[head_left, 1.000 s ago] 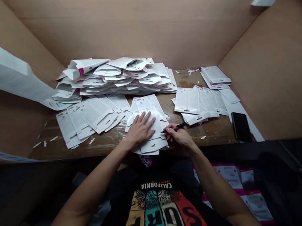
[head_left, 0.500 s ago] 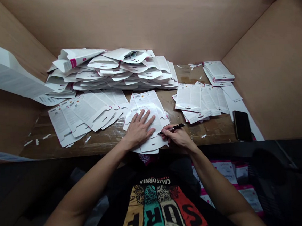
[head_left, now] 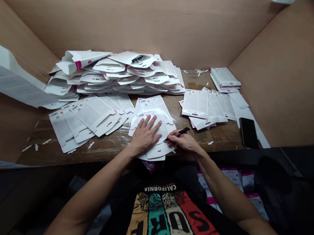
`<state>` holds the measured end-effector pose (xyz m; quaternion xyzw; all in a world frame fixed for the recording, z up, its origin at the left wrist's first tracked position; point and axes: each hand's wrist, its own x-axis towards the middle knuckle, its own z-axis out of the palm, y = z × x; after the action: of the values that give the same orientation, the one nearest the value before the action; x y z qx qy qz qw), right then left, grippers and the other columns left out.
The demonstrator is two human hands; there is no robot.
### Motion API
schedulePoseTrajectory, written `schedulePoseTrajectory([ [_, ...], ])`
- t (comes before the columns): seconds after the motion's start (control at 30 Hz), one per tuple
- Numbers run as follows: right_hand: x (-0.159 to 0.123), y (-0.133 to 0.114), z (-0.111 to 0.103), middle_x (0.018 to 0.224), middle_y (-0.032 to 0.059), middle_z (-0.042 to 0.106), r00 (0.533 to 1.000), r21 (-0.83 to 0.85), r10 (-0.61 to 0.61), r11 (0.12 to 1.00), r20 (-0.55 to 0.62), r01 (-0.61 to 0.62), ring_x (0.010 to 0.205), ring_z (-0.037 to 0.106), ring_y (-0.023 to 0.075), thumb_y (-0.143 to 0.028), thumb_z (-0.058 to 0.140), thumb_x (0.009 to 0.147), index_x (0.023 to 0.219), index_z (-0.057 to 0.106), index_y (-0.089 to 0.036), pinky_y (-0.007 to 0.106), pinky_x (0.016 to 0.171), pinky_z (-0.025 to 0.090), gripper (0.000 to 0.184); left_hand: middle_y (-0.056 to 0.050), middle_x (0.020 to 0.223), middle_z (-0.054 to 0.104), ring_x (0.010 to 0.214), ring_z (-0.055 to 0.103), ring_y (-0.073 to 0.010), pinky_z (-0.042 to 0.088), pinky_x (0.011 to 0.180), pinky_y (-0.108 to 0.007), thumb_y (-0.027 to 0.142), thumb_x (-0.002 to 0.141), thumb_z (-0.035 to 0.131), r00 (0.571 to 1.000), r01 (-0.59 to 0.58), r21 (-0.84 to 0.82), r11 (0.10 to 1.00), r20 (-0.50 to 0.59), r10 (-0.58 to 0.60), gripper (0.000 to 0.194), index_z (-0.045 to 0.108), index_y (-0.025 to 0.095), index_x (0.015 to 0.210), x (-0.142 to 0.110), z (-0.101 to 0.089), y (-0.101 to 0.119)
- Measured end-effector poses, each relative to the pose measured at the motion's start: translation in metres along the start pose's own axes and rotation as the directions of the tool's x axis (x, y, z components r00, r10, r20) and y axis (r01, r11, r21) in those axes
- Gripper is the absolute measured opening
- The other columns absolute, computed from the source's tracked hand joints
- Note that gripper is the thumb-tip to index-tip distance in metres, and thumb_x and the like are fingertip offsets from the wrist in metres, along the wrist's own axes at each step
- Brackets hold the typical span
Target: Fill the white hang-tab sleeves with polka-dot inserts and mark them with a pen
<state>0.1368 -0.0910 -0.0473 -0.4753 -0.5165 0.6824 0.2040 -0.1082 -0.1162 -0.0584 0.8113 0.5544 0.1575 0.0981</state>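
White printed packets (head_left: 152,102) lie overlapped at the middle of the table's front edge. My left hand (head_left: 145,135) rests flat on the top one, fingers spread. My right hand (head_left: 183,141) is closed around a black pen (head_left: 183,131), its tip low over the lower right part of the packet, by the flap with the hang hole. Whether the tip touches the paper I cannot tell. Fanned packets (head_left: 91,117) lie to the left of my left hand. Beyond my right hand is another loose group of packets (head_left: 195,103).
A tall heap of filled packets (head_left: 126,74) leans at the back. A neat stack (head_left: 226,77) sits back right, with a black phone (head_left: 248,132) in front of it. Cardboard walls (head_left: 149,20) enclose the table; paper scraps (head_left: 91,145) dot its surface.
The view has shifted slightly. Both hands stay in nearly the same place on the packet, and the pen has moved very little.
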Motion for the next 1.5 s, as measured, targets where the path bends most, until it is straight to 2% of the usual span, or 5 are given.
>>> schedulePoseTrajectory([
  [0.23,-0.006,-0.011,-0.007,0.074,0.0026,0.068,0.964,-0.233,-0.264,0.936,0.024,0.262,0.068,0.062,0.0180,-0.053,0.063,0.093,0.080,0.062,-0.021,0.030,0.068,0.050,0.034,-0.009,0.175,0.033,0.164,0.023,-0.0347,0.022,0.133,-0.056,0.045,0.109,0.046,0.999,-0.032,0.090,0.995,-0.027,0.035,0.057,0.047,0.025,0.162,-0.003,-0.002,0.002],
  [0.5,-0.010,-0.009,0.032,0.112,0.0112,0.069,0.927,-0.918,-0.351,0.309,0.132,0.248,0.097,0.064,0.0227,-0.020,0.055,0.102,0.106,0.066,-0.019,0.030,0.079,0.045,0.013,-0.009,0.170,0.042,0.161,0.031,-0.0318,0.029,0.131,-0.051,0.027,0.106,0.045,0.999,-0.018,0.138,0.990,-0.041,0.024,0.050,0.055,0.020,0.155,-0.007,-0.006,0.004],
  [0.7,-0.053,-0.024,0.007,0.100,0.0022,0.070,0.691,-0.488,-0.163,0.597,0.704,0.637,0.088,0.063,0.0179,-0.040,0.071,0.099,0.107,0.067,-0.021,0.027,0.078,0.051,0.021,-0.015,0.153,0.058,0.144,0.048,-0.0334,0.045,0.119,-0.052,0.036,0.105,0.055,0.998,0.027,0.046,0.999,-0.053,-0.025,0.035,0.066,0.018,0.133,-0.013,-0.018,0.008],
  [0.97,-0.048,0.009,-0.003,0.159,0.0133,0.052,0.816,-0.835,-0.358,0.148,0.455,0.530,0.131,0.056,0.0337,-0.035,0.084,0.087,0.128,0.064,-0.024,0.043,0.089,0.059,0.047,-0.025,0.173,0.027,0.163,0.011,-0.0517,0.021,0.131,-0.067,0.078,0.070,0.084,0.968,-0.175,0.007,0.985,0.182,0.171,0.085,0.061,0.013,0.119,-0.062,-0.019,0.028],
  [1.5,-0.035,0.013,0.055,0.087,0.0055,0.071,0.920,-0.657,-0.318,0.748,-0.230,0.094,0.079,0.066,0.0228,-0.049,0.069,0.095,0.096,0.065,-0.021,0.031,0.072,0.049,0.028,-0.012,0.164,0.050,0.160,0.035,-0.0328,0.041,0.127,-0.058,0.031,0.108,0.053,0.986,-0.157,-0.144,0.977,-0.081,0.147,0.023,0.059,0.020,0.128,-0.067,0.000,0.014],
])
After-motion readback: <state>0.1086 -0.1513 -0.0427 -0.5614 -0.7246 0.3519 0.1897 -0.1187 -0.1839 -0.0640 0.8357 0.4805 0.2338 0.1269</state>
